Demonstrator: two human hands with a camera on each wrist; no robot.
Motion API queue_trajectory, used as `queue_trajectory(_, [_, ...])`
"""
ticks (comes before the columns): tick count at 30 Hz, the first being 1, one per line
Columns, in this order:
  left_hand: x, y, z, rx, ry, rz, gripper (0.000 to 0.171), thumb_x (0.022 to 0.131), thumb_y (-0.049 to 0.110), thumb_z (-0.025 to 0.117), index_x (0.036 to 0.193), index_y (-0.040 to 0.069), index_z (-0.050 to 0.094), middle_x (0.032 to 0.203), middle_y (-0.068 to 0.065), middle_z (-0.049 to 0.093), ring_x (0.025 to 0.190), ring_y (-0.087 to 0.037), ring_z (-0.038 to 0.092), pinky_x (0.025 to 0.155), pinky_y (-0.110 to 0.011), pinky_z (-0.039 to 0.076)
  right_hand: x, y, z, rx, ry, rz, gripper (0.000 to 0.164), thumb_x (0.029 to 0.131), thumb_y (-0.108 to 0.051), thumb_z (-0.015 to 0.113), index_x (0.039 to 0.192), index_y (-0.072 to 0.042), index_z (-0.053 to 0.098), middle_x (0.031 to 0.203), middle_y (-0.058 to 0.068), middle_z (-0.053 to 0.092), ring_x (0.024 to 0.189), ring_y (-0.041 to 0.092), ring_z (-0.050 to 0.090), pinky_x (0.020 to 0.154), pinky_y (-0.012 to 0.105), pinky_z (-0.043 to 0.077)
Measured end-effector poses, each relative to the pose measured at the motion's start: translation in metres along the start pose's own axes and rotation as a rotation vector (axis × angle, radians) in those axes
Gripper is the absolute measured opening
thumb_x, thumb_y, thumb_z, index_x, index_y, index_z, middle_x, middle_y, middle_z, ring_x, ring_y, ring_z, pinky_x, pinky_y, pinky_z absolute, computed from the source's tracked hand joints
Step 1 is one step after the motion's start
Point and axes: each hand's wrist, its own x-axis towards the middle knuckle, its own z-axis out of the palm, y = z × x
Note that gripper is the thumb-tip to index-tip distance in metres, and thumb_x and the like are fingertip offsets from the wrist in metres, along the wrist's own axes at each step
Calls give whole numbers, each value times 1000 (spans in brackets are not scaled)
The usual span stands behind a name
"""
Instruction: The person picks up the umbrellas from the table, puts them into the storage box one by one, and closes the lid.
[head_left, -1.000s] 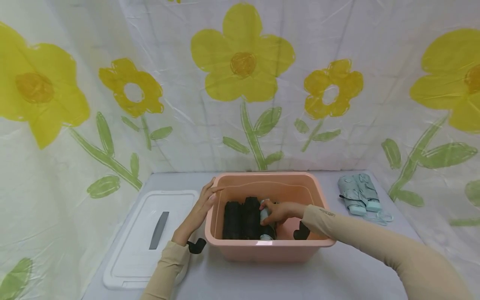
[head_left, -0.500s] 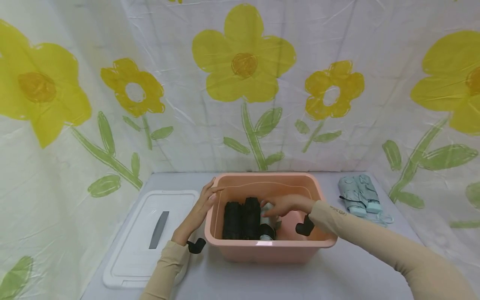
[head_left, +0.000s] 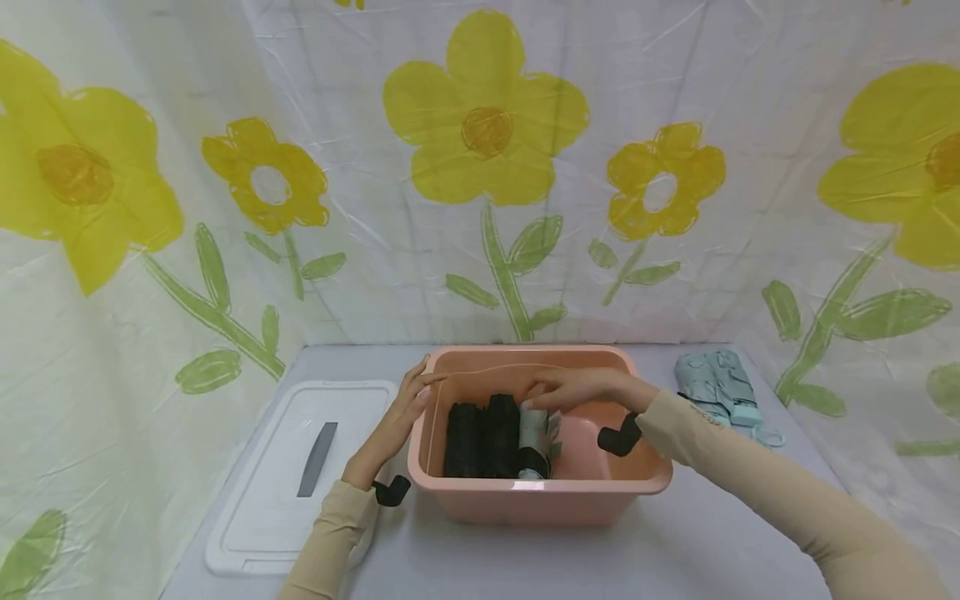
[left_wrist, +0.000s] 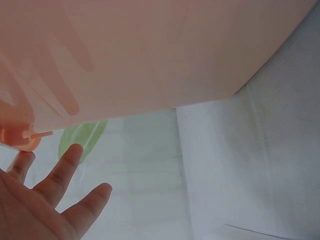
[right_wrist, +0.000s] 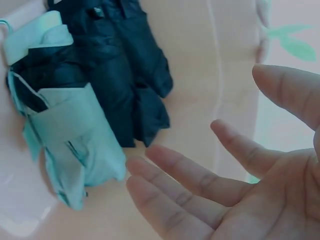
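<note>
My left hand (head_left: 402, 415) rests with extended fingers on the left rim of a pink plastic bin (head_left: 480, 502); the left wrist view shows its fingers spread beside the bin's wall. Inside the bin, two black folded umbrellas (head_left: 465, 442) lie side by side at the left. Right of them lies a pale blue-green folded umbrella (head_left: 532, 433) with a dark band near its handle. Over the bin hovers my right hand (head_left: 581, 388), its fingers loosely extended and holding nothing. In the right wrist view, the fingertips are close to the end of the pale umbrella (right_wrist: 80, 135).
A white lid (head_left: 262, 467) with a grey handle lies left of the bin. To the right, two pale blue folded umbrellas (head_left: 717, 383) with a cord lie on the table (head_left: 712, 533). A flower-print curtain (head_left: 352, 283) hangs behind.
My right hand has released the pale umbrella and moved back and up from it, uncovering more of it. The left hand stays at the rim.
</note>
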Motion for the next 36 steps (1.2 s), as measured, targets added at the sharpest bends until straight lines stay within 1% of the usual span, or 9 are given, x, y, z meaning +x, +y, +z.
queue_trajectory(3, [0, 0, 0, -4, 4, 0, 38, 101, 26, 30, 135, 17, 46, 154, -1, 11, 141, -29, 8, 104, -65, 13, -7, -1, -3, 16, 1, -9, 45, 97, -31, 47, 136, -10, 38, 142, 10, 36, 125, 32, 42, 99, 45, 38])
queue_trajectory(6, [0, -1, 0, -10, 4, 1, 38, 101, 25, 30, 135, 16, 46, 154, -1, 11, 141, -29, 8, 104, -65, 13, -13, 1, -6, 9, 20, -31, 49, 97, -32, 46, 139, -9, 35, 140, 12, 40, 123, 29, 45, 98, 46, 38])
queue_trajectory(13, [0, 0, 0, -16, 7, -6, 38, 101, 25, 30, 134, 15, 46, 154, -1, 11, 141, -30, 8, 104, -66, 14, -27, 10, -13, -21, 132, -135, 49, 97, -33, 47, 139, -9, 38, 135, 14, 46, 115, 29, 53, 93, 44, 43])
queue_trajectory(15, [-2, 11, -2, -22, -7, -18, 39, 101, 21, 30, 135, 11, 45, 154, -6, 9, 141, -33, 8, 103, -66, 14, -31, 12, -14, -20, 165, -157, 49, 96, -33, 48, 139, -10, 39, 137, 13, 44, 114, 30, 53, 92, 43, 45])
queue_trajectory(20, [-2, 10, -3, -19, -24, -20, 40, 101, 17, 27, 137, 8, 42, 154, -13, 6, 140, -38, 6, 102, -68, 14, -41, 16, -14, -33, 255, -196, 46, 96, -32, 49, 136, -11, 43, 134, 14, 48, 113, 30, 56, 89, 42, 48])
queue_trajectory(22, [-1, 0, -1, -16, -12, -14, 39, 101, 21, 28, 137, 12, 43, 155, -9, 6, 141, -36, 6, 102, -67, 14, -45, 19, -16, -35, 285, -206, 45, 97, -31, 48, 135, -10, 43, 131, 15, 51, 110, 28, 57, 88, 42, 48])
queue_trajectory(26, [-1, 0, 0, -27, -1, -22, 38, 101, 24, 29, 136, 17, 44, 155, -4, 8, 141, -33, 7, 103, -67, 13, -53, 27, -20, -14, 327, -238, 44, 98, -28, 47, 135, -5, 41, 128, 19, 52, 109, 28, 58, 89, 43, 47])
queue_trajectory(31, [-2, -1, 0, -20, 4, -16, 39, 101, 29, 29, 135, 18, 44, 154, -1, 9, 141, -32, 8, 103, -67, 15, -64, 37, -24, -10, 416, -278, 37, 98, -24, 46, 131, -7, 46, 125, 21, 54, 109, 33, 57, 86, 39, 49])
queue_trajectory(36, [-1, -2, 1, -23, 6, -13, 38, 101, 27, 29, 135, 18, 45, 154, -1, 10, 141, -31, 8, 103, -66, 15, -76, 47, -26, -4, 524, -266, 33, 97, -24, 48, 127, -8, 50, 113, 19, 61, 100, 28, 62, 84, 46, 50])
